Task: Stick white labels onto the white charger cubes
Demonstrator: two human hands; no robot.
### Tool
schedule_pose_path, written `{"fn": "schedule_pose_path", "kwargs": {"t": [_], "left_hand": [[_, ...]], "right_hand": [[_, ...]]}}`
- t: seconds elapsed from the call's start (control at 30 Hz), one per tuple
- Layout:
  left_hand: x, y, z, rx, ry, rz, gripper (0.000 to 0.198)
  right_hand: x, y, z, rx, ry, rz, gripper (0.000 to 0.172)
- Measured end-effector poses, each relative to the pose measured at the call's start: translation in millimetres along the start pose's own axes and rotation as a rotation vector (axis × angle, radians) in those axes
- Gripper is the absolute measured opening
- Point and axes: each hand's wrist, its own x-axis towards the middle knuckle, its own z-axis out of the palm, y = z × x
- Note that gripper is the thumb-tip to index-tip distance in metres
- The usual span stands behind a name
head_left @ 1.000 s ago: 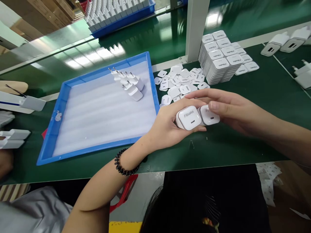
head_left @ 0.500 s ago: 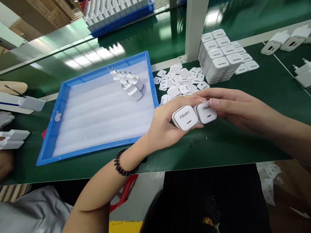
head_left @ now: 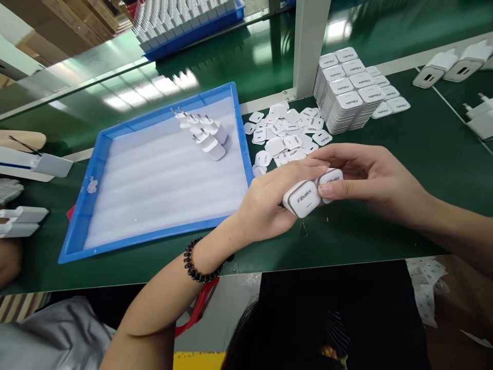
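Note:
My left hand (head_left: 265,203) is wrapped round a white charger plug (head_left: 301,201), whose front panel reads "Fibaks" and has a slim port slot. Close against it sits a second white charger (head_left: 330,179), pinched at its front by the thumb and fingers of my right hand (head_left: 377,177). Both front panels face toward me, and the chargers' prongs are hidden by my hands. Just behind my fingers lies a loose pile of white Fibaks panels (head_left: 287,133). Farther back stands a neat block of stacked panels (head_left: 350,92).
A blue tray (head_left: 154,236) with a white foam lining is on the left, holding several chargers (head_left: 211,143) with prongs up. More chargers (head_left: 435,67) lie at the far right. A grey post (head_left: 311,46) rises behind the panels. Another person's grey sleeve (head_left: 54,334) shows at lower left.
Both hands have shifted slightly down, with the left charger moving a little right and turning. My right thumb has moved lower and left on the second charger's front panel.

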Motion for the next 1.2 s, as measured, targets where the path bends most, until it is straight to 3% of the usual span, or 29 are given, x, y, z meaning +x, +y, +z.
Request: {"fn": "schedule_pose_path", "kwargs": {"t": [0.33, 0.57, 0.63, 0.73, 0.87, 0.93, 1.03, 1.1, 1.13, 1.2], "left_hand": [[1, -4, 0.1, -0.087, 0.051, -0.011, 0.033], [-2, -6, -0.9, -0.231, 0.119, -0.188, 0.034], [-5, -8, -0.3, -0.237, 0.098, -0.202, 0.037], [-8, -8, 3.6, -0.194, 0.025, -0.18, 0.041], [-5, -2, 5.4, -0.101, -0.209, -0.249, 0.039], [-3, 3, -4.5, 0.026, -0.221, -0.313, 0.042], [-1, 16, -39.1, 0.365, -0.213, -0.38, 0.046], [0, 25, -70.3, 0.739, -0.326, -0.506, 0.045], [0, 28, -85.8, 0.965, -0.459, -0.604, 0.043], [1, 26, -112.0, 1.116, -0.538, -0.711, 0.039]], "right_hand": [[1, 0, -6, 0.118, -0.038, 0.144, 0.025], [2, 3, -4, 0.117, -0.042, 0.076, 0.042], [3, 5, -1, 0.144, -0.013, 0.106, 0.043], [6, 9, 0, 0.186, 0.077, 0.194, 0.025], [15, 16, -9, 0.154, 0.086, 0.286, 0.044], [21, 16, -15, 0.111, 0.104, 0.272, 0.045], [24, 12, -22, 0.052, 0.154, 0.228, 0.043], [23, 7, -26, 0.044, 0.173, 0.21, 0.041], [22, 6, -27, 0.048, 0.18, 0.196, 0.04], [21, 7, -29, 0.06, 0.175, 0.134, 0.036]]}}
